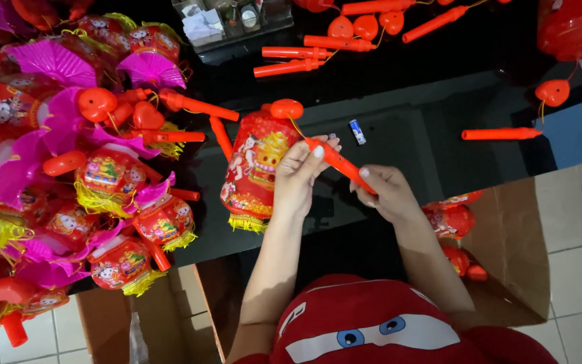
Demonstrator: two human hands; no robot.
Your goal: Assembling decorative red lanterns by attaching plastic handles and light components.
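Assembly of a toy lantern looks to be the step in hand: both hands work on one orange plastic handle stick (337, 162), which joins by a thin yellow cord to a red paper lantern with a cartoon print and yellow fringe (256, 172).

Largest first: the glossy black table top (412, 101) spreads beyond the fingertips, and a heap of finished red, pink and yellow lanterns (69, 168) fills everything well out past the left hand's knuckles. An open brown cardboard box (513, 236) sits below the right wrist, with more red lanterns inside. The floor under it is pale tile.

The printed lantern lies just beside the left hand (299, 176), on its outer side. That hand's fingers are closed around the stick's upper end; the right hand (380, 192) pinches the lower end, fingers curled tight.

Loose orange sticks (291, 67) lie well beyond the fingertips. A small blue and white battery (357, 131) rests near the fingertips, just past the stick.

Judging by the battery, the next move likely calls for a firm hold by one hand while the other opens or loads the stick.
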